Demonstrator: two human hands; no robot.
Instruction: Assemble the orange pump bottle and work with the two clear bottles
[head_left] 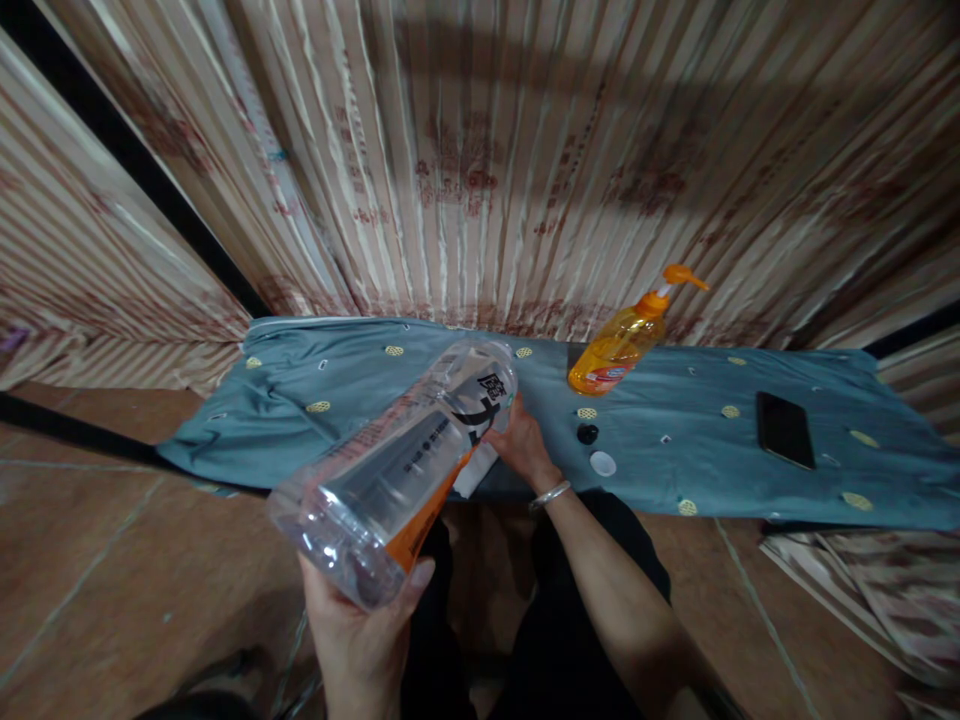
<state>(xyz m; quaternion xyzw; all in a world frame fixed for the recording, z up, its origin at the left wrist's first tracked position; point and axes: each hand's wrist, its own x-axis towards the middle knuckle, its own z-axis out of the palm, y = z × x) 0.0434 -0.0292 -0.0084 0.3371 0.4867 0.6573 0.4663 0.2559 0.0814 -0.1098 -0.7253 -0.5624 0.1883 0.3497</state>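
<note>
A large clear plastic bottle (pixel 382 460) with black characters and an orange label strip is held tilted in front of me, its base toward the lower left. My left hand (pixel 360 620) is wrapped round the base end from below. At the upper end, my right hand (pixel 521 440) grips the bottle's side; a bracelet is on that wrist. Something white (pixel 475 472) lies at the cloth's front edge, partly hidden behind the bottle and beside my right hand. Right of that hand, a black cap (pixel 588 433) and a white round lid (pixel 602 463) lie on the cloth.
A blue-green patterned cloth (pixel 697 440) covers the low surface. An orange pump bottle (pixel 619 345) stands at its back, and a black phone (pixel 784 430) lies at the right. Striped curtains (pixel 480 180) hang behind, between dark poles. Tiled floor (pixel 82 560) shows below.
</note>
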